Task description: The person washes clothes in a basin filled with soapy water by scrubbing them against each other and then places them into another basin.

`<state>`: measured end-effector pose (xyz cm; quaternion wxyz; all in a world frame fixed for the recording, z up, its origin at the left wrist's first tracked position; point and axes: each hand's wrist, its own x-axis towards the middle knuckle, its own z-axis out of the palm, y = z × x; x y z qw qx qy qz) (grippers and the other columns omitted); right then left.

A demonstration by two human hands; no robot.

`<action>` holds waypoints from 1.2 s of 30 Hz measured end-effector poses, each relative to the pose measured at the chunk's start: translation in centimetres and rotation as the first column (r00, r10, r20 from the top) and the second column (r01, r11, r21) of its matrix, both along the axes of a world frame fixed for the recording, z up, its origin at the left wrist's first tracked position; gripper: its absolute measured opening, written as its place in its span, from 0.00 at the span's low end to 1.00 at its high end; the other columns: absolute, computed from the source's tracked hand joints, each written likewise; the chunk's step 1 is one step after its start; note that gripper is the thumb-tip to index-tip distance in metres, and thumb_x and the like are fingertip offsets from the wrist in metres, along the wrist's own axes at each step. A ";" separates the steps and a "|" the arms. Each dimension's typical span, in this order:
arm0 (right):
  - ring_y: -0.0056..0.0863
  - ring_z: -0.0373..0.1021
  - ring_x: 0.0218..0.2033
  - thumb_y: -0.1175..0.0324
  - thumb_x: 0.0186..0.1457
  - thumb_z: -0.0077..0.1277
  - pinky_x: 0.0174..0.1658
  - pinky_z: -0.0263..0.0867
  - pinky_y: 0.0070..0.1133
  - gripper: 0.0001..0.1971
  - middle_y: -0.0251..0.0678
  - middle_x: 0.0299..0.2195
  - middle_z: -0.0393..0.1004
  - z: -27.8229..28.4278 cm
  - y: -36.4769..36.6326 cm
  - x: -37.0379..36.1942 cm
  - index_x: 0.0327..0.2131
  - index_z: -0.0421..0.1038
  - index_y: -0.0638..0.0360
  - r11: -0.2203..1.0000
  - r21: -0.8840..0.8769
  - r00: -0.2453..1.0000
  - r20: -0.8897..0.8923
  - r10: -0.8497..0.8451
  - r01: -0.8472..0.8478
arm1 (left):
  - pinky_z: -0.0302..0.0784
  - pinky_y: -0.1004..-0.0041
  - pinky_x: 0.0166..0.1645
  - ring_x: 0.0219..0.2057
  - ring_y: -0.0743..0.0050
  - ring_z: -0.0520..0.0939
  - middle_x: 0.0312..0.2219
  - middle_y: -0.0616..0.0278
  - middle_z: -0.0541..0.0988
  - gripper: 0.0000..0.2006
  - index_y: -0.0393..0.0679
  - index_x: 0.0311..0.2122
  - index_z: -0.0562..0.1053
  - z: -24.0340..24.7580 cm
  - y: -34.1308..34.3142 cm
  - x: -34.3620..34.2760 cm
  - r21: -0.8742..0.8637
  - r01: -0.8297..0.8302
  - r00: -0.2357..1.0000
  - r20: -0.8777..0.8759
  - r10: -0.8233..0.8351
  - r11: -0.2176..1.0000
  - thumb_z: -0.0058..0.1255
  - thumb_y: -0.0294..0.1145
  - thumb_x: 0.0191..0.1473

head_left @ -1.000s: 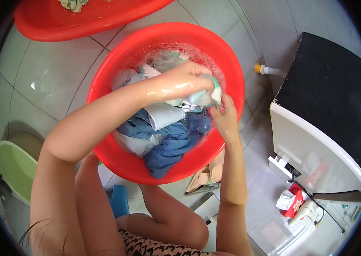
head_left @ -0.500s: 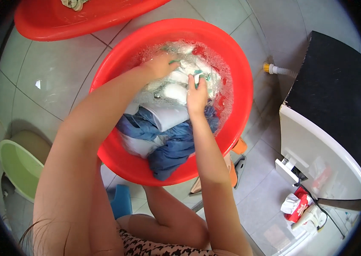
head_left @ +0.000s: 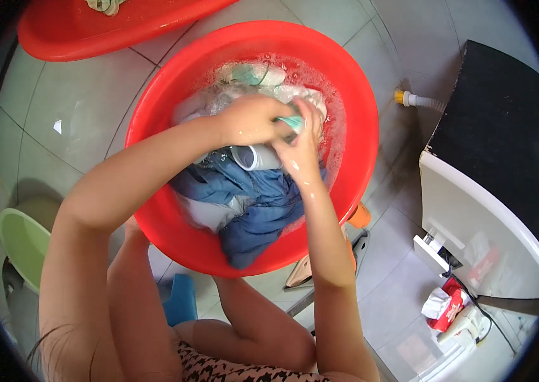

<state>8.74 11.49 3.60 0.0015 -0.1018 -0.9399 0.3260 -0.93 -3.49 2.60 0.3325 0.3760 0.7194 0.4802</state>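
Note:
A large red basin (head_left: pixel 155 114) holds sudsy water and wet laundry. Over its middle my two hands come together on a bunched white-and-green cloth (head_left: pixel 291 123). My left hand (head_left: pixel 250 121) is closed on the cloth from the left, slightly blurred. From the right, my right hand (head_left: pixel 300 145) grips the same cloth with fingers curled round it. Much of the cloth is hidden by the fingers. Blue garments (head_left: pixel 260 213) lie in the near half of the basin, below my wrists. More white-and-green fabric (head_left: pixel 250 74) floats in the suds at the far side.
Another red tub (head_left: pixel 123 32) with a pale cloth stands at the far left. A green basin (head_left: pixel 24 245) is at the left, a blue stool (head_left: pixel 181 299) near my legs. On the right are a black-topped white appliance (head_left: pixel 492 127), a drain hose (head_left: pixel 419 100) and a red tissue pack (head_left: pixel 447 305).
My left hand has moved right and nearer, meeting my right hand. The cloth is now bunched between them, lifted from the suds. The white fabric below has folded over.

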 end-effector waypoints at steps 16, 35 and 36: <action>0.27 0.72 0.38 0.51 0.64 0.35 0.44 0.65 0.21 0.27 0.42 0.35 0.76 8.8 5.9 3.6 0.42 0.72 0.70 0.850 -0.091 0.771 0.479 -0.419 0.518 | 0.71 0.72 0.49 0.40 0.68 0.78 0.39 0.54 0.76 0.10 0.43 0.41 0.73 2.0 -0.7 -3.5 0.169 -0.302 0.690 0.718 0.093 0.938 0.48 0.33 0.55; 0.41 0.66 0.48 0.55 0.56 0.44 0.51 0.61 0.34 0.21 0.44 0.47 0.70 -11.4 3.9 1.7 0.48 0.68 0.58 0.847 0.527 0.953 0.286 -0.105 -0.064 | 0.66 0.63 0.56 0.50 0.46 0.72 0.53 0.48 0.68 0.25 0.42 0.53 0.66 -11.7 3.1 -1.2 -0.157 -0.128 0.941 -0.332 0.070 0.979 0.51 0.34 0.47; 0.40 0.68 0.46 0.55 0.57 0.44 0.49 0.63 0.34 0.20 0.43 0.45 0.71 -10.9 2.6 1.2 0.46 0.69 0.59 0.865 0.499 0.952 0.288 -0.108 -0.053 | 0.66 0.63 0.56 0.50 0.47 0.71 0.52 0.49 0.68 0.24 0.41 0.52 0.67 -14.9 1.5 -0.4 -0.188 -0.155 0.839 -0.543 0.029 0.970 0.50 0.33 0.47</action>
